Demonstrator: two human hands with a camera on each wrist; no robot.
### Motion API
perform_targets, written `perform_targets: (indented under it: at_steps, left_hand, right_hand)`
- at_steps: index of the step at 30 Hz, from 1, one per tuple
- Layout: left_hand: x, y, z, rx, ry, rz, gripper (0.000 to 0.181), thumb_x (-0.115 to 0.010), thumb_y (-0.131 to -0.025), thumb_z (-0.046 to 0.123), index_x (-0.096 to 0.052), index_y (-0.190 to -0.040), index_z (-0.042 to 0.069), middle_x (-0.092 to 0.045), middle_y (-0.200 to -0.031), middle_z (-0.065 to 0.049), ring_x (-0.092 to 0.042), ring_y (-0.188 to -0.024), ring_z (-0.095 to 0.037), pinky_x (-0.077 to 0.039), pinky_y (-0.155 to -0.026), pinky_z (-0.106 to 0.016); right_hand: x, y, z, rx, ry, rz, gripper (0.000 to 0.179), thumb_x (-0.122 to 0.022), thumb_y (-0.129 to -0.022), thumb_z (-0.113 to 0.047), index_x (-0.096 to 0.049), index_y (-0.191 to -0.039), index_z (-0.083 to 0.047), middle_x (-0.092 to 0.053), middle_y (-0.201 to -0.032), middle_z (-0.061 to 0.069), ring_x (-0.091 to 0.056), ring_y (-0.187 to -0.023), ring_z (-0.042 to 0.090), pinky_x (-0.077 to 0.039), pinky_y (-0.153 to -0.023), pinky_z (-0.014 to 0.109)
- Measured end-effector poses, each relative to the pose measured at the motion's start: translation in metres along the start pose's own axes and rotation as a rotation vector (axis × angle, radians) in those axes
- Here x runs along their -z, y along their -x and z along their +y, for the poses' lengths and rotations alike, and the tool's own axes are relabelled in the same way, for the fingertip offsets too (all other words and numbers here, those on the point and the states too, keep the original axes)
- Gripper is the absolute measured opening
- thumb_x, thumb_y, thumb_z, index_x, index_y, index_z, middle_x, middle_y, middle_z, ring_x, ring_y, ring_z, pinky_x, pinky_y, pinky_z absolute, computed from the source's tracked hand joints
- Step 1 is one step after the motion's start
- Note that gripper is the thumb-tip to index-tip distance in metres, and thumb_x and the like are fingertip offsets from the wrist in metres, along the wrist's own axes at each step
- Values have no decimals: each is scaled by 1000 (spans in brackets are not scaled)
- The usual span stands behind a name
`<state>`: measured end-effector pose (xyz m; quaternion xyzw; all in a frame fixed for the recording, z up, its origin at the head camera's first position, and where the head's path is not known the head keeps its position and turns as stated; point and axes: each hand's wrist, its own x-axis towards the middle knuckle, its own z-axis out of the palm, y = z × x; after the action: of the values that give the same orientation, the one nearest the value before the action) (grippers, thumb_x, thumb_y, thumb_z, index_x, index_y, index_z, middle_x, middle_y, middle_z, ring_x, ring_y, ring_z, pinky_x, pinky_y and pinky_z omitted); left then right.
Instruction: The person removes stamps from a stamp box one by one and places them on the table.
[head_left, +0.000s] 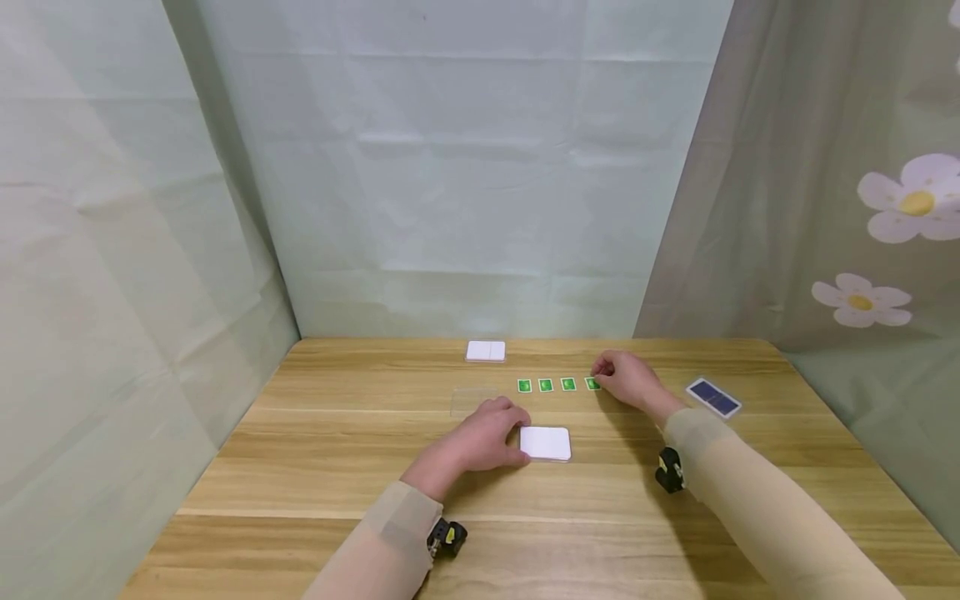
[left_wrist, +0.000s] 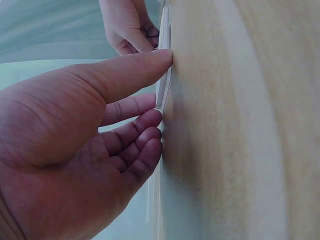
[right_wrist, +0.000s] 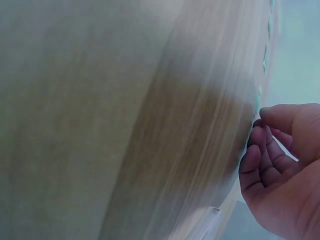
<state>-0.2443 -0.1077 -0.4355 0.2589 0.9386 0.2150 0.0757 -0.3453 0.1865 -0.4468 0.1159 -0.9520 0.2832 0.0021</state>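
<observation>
A stack of white cards [head_left: 546,443] lies flat on the wooden table. My left hand [head_left: 489,435] holds the stack at its left end, thumb at the near edge and index finger at the far one; in the left wrist view its other fingers [left_wrist: 142,155] curl beside it. Farther back, small green cards lie in a row, among them a green card [head_left: 546,385] near the left end. The rightmost green card [head_left: 592,383] is partly covered by my right hand [head_left: 628,379], whose thumb and fingertips pinch its right edge. In the right wrist view the fingertips meet at the tabletop.
A clear, flat transparent piece [head_left: 471,402] lies behind my left hand. At the table's back edge is a white card pair in a clear holder [head_left: 485,351]. A dark blue card with a pale border [head_left: 714,397] lies right of my right hand. Curtains [head_left: 480,183] enclose the table.
</observation>
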Motion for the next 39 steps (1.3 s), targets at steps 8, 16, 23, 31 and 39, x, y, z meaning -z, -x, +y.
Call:
perform_targets:
  at_steps: [8,16,23,31,39]
  left_hand:
    - [1,-3,1,-1,-3,-1,49,-94,-92,27,-74,-132,9,-65,-130,-5,-55,-114,-21,-52,-105,-39]
    - [1,-3,-2,-9,-7,1,48,-93,-92,28,-73,-131,10,-64,-126,-4,-54,-112,-21,-52,-104,-38]
    - [1,-3,-4,-19,-14,0,49,-94,-92,27,-73,-131,8,-64,-125,-5,-55,-112,-21,-52,-104,-39]
    - [2,-3,-5,-23,-8,1,48,-93,-92,28,-73,-131,8,-64,-125,-5,-55,-111,-21,-52,-102,-39]
    - [2,-1,-8,-20,10,-4,47,-93,-92,27,-73,-131,9,-64,-124,-4,-54,-111,-21,-52,-101,-39]
  right_hand:
    - [8,13,-5,42,-67,31,11,-72,-105,-8,-74,-112,1,-74,-106,13,-68,-100,31,-57,-92,53]
    - [5,34,-21,109,-155,-13,19,-73,-104,-6,-76,-121,2,-75,-106,9,-70,-100,28,-58,-87,45]
    - [0,52,-36,145,-192,-68,21,-75,-105,-8,-77,-124,0,-74,-102,3,-67,-94,21,-56,-82,36]
    - [-7,71,-40,192,-219,-137,26,-78,-104,-12,-76,-127,-2,-71,-102,-1,-65,-94,16,-57,-83,36]
    - [-13,80,-40,250,-252,-197,39,-87,-97,-12,-74,-130,1,-72,-108,6,-66,-96,16,-57,-83,31]
